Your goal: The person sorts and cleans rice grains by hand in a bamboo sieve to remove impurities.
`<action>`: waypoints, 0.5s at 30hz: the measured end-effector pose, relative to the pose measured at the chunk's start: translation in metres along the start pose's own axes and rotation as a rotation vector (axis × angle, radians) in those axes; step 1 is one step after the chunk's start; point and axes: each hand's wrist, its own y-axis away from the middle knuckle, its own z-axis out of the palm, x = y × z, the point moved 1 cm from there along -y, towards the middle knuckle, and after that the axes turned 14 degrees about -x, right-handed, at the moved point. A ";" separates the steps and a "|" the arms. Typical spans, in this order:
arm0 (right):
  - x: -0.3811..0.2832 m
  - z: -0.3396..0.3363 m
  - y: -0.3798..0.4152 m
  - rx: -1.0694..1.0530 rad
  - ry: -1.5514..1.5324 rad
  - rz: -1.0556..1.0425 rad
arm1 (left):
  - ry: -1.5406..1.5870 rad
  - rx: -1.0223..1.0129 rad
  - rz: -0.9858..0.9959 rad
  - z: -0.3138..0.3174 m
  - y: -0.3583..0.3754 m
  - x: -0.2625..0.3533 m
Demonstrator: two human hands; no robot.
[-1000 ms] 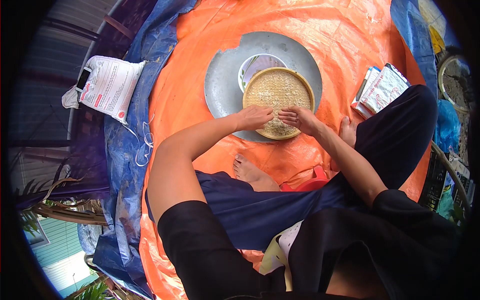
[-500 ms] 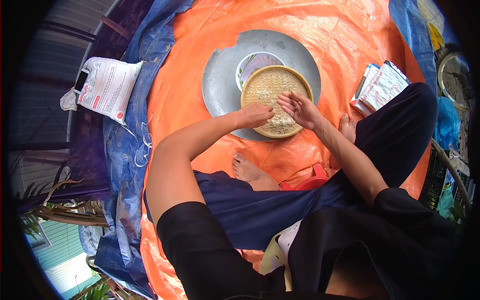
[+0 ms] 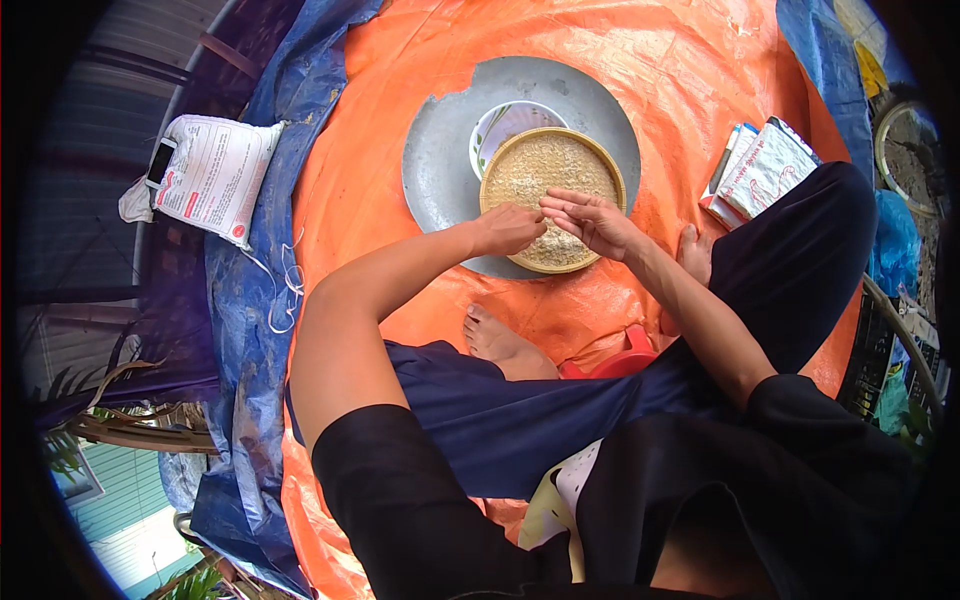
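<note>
A round woven bamboo basket (image 3: pixel 612 175) holds a layer of pale, grain-like bits too small to name. Over its near left part is my left hand (image 3: pixel 508 230), its fingers curled together; anything inside them is hidden. My right hand (image 3: pixel 590 222) hovers above the near right part, fingers stretched out towards the left one, with nothing visible in it. The fingertips of both hands almost meet. Behind the basket, and partly covered by it, sits a white bowl (image 3: pixel 490 135) with a leaf pattern. Both rest on a round grey metal tray (image 3: pixel 430 180) with a broken rim.
An orange tarp (image 3: pixel 370 180) covers the ground, with blue tarp (image 3: pixel 250 330) along the left. A white printed sack (image 3: pixel 220 175) with a phone (image 3: pixel 161 162) on it lies at left. Folded printed packaging (image 3: pixel 765 170) is at right. Something red plastic (image 3: pixel 630 355) sits between my legs.
My right hand has shifted slightly left, bringing its fingertips closer to my left hand, and its fingers have straightened. My left hand stays nearly in place.
</note>
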 end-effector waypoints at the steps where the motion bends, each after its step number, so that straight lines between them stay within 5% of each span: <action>1: 0.000 0.001 0.000 -0.009 -0.010 0.000 | -0.002 -0.006 -0.006 0.001 0.000 -0.001; 15: -0.001 -0.002 -0.001 -0.062 -0.062 0.014 | 0.005 0.023 0.011 -0.001 0.000 0.000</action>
